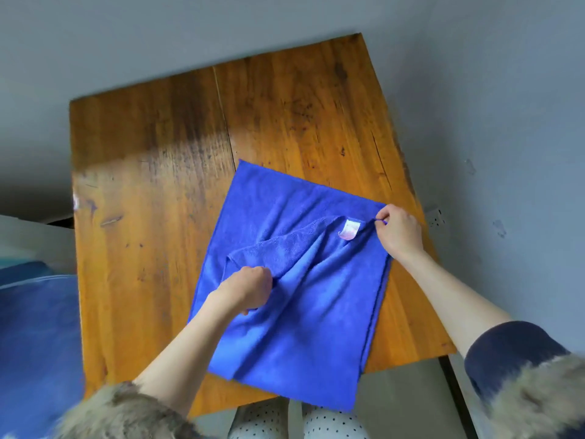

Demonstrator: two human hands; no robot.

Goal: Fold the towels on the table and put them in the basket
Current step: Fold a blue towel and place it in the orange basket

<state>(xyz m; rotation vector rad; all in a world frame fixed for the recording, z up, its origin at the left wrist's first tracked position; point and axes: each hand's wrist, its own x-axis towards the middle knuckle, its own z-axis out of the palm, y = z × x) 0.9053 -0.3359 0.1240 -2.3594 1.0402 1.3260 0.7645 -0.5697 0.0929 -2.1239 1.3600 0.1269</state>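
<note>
both hands grip the blue towel (pixel 294 327) on the table (pixel 152 172): left hand (pixel 245 288) bunches a mid fold, right hand (pixel 399 231) pinches the far corner. pull taut, align edges before creasing. no basket visible.

- The far half of the wooden surface (pixel 285 106) lies bare, open to a reach from any side.
- The left strip of the surface, beside the blue towel (pixel 285 327), is bare too, right down to the near edge.
- The towel covers the near right part and overhangs the near edge; its raised folds bunch in the middle.
- Both hands sit on the towel: the left hand (pixel 245 288) gripping a fold at mid-cloth, the right hand (pixel 399 231) pinching the far right corner, with open cloth between them.
- A blue bulk (pixel 34 327) stands just beside the surface's left edge, narrowing approach there.
- A grey wall (pixel 506 122) runs along the right side.
</note>
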